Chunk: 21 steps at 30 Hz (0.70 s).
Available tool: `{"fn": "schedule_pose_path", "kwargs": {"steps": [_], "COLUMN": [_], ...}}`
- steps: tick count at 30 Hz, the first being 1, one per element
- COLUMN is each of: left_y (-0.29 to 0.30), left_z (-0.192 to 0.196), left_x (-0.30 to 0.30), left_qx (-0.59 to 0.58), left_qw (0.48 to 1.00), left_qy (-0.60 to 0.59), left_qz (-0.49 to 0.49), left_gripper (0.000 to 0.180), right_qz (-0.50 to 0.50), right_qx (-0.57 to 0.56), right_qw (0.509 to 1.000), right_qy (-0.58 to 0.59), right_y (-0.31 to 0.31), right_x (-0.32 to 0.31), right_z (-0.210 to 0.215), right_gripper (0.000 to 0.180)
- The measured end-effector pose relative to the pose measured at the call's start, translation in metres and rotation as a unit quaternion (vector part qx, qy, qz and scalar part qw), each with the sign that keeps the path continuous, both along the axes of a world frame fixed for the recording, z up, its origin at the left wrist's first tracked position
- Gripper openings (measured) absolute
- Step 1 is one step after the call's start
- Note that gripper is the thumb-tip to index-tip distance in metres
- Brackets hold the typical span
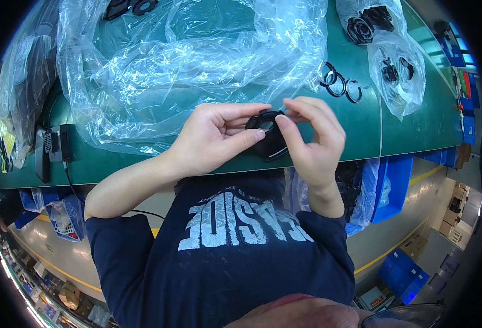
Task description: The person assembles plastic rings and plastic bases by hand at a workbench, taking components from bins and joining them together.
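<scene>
Left hand [213, 143]: I see it clenched around the left side of the black plastic part [268, 139], thumb laid across the lower front and forefinger arched over the top edge.
Right hand [313, 139]: I see it gripping the same part from the right, thumb tip pressed on the front face and fingers curled over the top; whether the fingertips also pinch something smaller there, I cannot tell.
Black plastic part: rounded and dark with a glossy edge, held between both hands just above the near edge of the table [361, 128], in front of my chest.
Clear plastic sheeting [175, 71]: a big crumpled heap covering the middle and left of the table, directly behind the left hand and close to its knuckles.
Black rings [339, 85]: three loose rings lying together on the green surface, up and to the right of the right hand, apart from it.
Bags of black parts [391, 60]: clear bags further right, with dark rings and pieces inside.
Black adapter [57, 143]: sits near the left end of the table with a cable hanging off the edge.
Blue bin [397, 183]: below the table edge on the right, beside a plastic-lined bag of dark pieces.
</scene>
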<state>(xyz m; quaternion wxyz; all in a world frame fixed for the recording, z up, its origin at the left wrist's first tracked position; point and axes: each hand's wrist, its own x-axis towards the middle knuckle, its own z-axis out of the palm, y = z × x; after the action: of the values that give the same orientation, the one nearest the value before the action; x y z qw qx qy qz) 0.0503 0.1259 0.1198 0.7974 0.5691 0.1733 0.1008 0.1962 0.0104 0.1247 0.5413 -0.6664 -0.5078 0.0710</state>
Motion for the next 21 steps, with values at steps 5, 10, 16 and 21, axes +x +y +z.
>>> {"fn": "schedule_pose_path", "kwargs": {"steps": [5, 10, 16, 21], "left_y": [-0.005, -0.005, -0.006, -0.007], "left_z": [-0.001, -0.002, 0.002, -0.001], "left_x": [-0.002, -0.002, -0.002, -0.003], "left_qx": [0.131, 0.229, 0.222, 0.175], "left_qw": [0.991, 0.972, 0.974, 0.983], "left_qy": [-0.014, -0.014, -0.026, -0.029], "left_qz": [0.014, 0.046, 0.045, 0.037], "left_gripper": [0.038, 0.036, 0.035, 0.035], "right_qz": [-0.002, 0.051, 0.057, 0.069], "right_qx": [0.009, -0.049, -0.048, -0.047], "right_qw": [0.990, 0.986, 0.980, 0.984], "right_qy": [-0.144, -0.149, -0.184, -0.156], "right_y": [0.006, 0.009, 0.004, 0.002], "right_x": [-0.007, -0.005, -0.008, -0.005], "right_z": [0.021, 0.026, 0.032, 0.035], "right_gripper": [0.017, 0.015, 0.021, 0.023]}}
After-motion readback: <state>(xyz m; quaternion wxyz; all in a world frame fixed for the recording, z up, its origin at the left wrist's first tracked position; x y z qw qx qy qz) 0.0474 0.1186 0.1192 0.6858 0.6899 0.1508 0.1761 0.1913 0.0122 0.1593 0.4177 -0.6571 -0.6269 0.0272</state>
